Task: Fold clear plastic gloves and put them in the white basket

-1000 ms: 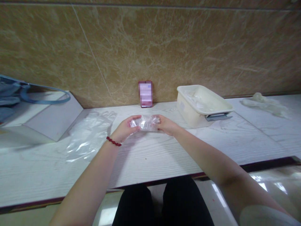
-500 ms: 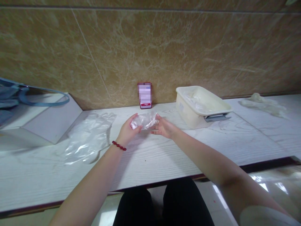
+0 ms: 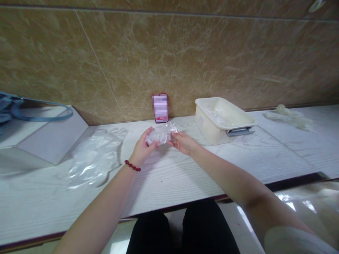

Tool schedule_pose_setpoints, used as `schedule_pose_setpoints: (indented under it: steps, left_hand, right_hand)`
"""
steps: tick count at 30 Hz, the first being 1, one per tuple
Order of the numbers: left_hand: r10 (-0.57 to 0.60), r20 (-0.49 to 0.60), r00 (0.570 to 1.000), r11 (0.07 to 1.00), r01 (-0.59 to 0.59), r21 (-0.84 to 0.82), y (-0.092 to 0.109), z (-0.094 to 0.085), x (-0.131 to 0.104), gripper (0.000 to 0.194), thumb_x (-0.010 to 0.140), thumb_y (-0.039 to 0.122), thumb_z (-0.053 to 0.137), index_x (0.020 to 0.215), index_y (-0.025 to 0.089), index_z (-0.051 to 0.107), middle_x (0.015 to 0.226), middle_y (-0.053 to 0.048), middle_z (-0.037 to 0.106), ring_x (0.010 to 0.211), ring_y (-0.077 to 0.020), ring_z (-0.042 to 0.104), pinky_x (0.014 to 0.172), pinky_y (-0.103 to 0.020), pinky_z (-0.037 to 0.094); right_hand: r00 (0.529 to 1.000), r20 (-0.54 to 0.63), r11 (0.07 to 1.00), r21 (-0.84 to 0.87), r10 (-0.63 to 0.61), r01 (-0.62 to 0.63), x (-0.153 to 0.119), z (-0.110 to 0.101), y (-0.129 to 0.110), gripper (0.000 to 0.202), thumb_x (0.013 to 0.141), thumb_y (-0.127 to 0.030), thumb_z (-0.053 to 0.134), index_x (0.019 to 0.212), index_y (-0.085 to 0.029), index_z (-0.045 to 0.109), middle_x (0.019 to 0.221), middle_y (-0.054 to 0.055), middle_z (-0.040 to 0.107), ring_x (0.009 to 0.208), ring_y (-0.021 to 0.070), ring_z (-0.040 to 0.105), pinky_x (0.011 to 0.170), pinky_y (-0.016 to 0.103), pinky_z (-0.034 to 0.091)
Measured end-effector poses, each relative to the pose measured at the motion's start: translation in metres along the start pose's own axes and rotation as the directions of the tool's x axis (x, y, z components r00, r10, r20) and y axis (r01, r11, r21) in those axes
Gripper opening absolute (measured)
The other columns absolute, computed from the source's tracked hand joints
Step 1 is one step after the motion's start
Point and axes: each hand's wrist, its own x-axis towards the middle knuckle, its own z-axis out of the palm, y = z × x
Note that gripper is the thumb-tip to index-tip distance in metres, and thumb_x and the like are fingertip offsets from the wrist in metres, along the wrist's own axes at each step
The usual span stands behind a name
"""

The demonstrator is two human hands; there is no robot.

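Between my two hands, above the table, is a folded, crinkled piece of clear plastic film [image 3: 161,135]; I cannot tell if it is a bag or a glove. My left hand [image 3: 143,145], with a red bead bracelet at the wrist, grips its left end between thumb and fingers. My right hand [image 3: 182,141] pinches the right end, with the fingertips partly behind the film. To the left, thin clear plastic sheets [image 3: 96,157] lie spread flat on the table. A phone [image 3: 161,108] with a lit screen leans on the wall just beyond my hands.
On the right stands a cream plastic bin [image 3: 212,128] with clear plastic inside and a grey latch. Farther right lies crumpled plastic [image 3: 288,118]. A white box [image 3: 51,139] with a blue strap [image 3: 42,119] on it stands left. The table's front edge runs just before my knees.
My right fingers have closed in more on the film's right end, and the film looks more bunched. The view has shifted slightly; the other things stay put.
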Motion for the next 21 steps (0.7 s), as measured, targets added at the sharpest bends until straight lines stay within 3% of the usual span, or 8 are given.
schedule_pose_setpoints:
  steps: [4, 8, 11, 14, 18, 21]
  left_hand:
    - [-0.003, 0.066, 0.998, 0.995, 0.010, -0.097, 0.000, 0.003, -0.002, 0.067, 0.069, 0.026, 0.060, 0.128, 0.025, 0.029, 0.120, -0.010, 0.045, 0.068, -0.0085, 0.057, 0.063, -0.025, 0.049]
    - [-0.017, 0.073, 0.997, 0.967, 0.034, -0.251, 0.001, 0.002, -0.002, 0.071, 0.071, 0.027, 0.059, 0.130, 0.028, 0.020, 0.110, -0.008, 0.050, 0.074, -0.0108, 0.058, 0.066, -0.028, 0.049]
    - [-0.043, 0.103, 0.994, 0.950, 0.073, -0.303, 0.002, -0.001, -0.003, 0.067, 0.073, 0.029, 0.056, 0.129, 0.028, 0.020, 0.109, -0.007, 0.050, 0.073, -0.0112, 0.059, 0.067, -0.029, 0.049]
    - [-0.093, 0.121, 0.988, 0.951, 0.124, -0.285, 0.002, -0.003, -0.003, 0.059, 0.074, 0.031, 0.053, 0.126, 0.025, 0.025, 0.107, -0.008, 0.051, 0.072, -0.0111, 0.060, 0.067, -0.030, 0.048]
    - [-0.112, 0.112, 0.987, 0.958, 0.137, -0.250, -0.001, -0.004, -0.001, 0.057, 0.074, 0.031, 0.053, 0.124, 0.023, 0.027, 0.102, -0.007, 0.053, 0.069, -0.0101, 0.059, 0.068, -0.030, 0.047]
    - [-0.108, 0.111, 0.988, 0.962, 0.132, -0.240, -0.003, -0.004, 0.000, 0.056, 0.074, 0.031, 0.054, 0.123, 0.023, 0.028, 0.098, -0.005, 0.053, 0.069, -0.0094, 0.058, 0.068, -0.029, 0.047]
  right_hand:
    - [0.987, -0.043, 0.987, 0.009, -0.157, 0.158, 0.001, 0.000, -0.004, 0.011, 0.072, -0.021, 0.060, 0.071, -0.018, 0.049, 0.069, -0.005, 0.057, 0.064, 0.0058, 0.057, 0.067, 0.021, 0.051]
    - [0.951, -0.023, 0.940, -0.159, -0.310, 0.302, -0.009, 0.008, -0.026, 0.019, 0.069, -0.029, 0.062, 0.072, -0.018, 0.047, 0.068, -0.004, 0.055, 0.065, 0.0074, 0.056, 0.068, 0.026, 0.051]
    - [0.899, -0.040, 0.868, -0.283, -0.436, 0.408, -0.026, 0.014, -0.064, 0.020, 0.069, -0.032, 0.061, 0.073, -0.019, 0.046, 0.068, -0.005, 0.055, 0.064, 0.0071, 0.056, 0.068, 0.027, 0.051]
    - [0.839, -0.073, 0.782, -0.414, -0.539, 0.466, -0.044, 0.009, -0.118, 0.017, 0.071, -0.030, 0.060, 0.073, -0.019, 0.046, 0.068, -0.005, 0.054, 0.064, 0.0063, 0.056, 0.068, 0.026, 0.051]
    - [0.737, -0.189, 0.683, -0.572, -0.649, 0.455, -0.053, -0.018, -0.188, 0.009, 0.076, -0.018, 0.052, 0.070, -0.017, 0.046, 0.066, -0.004, 0.051, 0.060, 0.0045, 0.054, 0.069, 0.026, 0.050]
    - [0.652, -0.274, 0.623, -0.678, -0.707, 0.390, -0.041, -0.044, -0.217, 0.013, 0.075, -0.016, 0.052, 0.065, -0.020, 0.045, 0.061, -0.004, 0.046, 0.058, 0.0063, 0.052, 0.068, 0.028, 0.051]
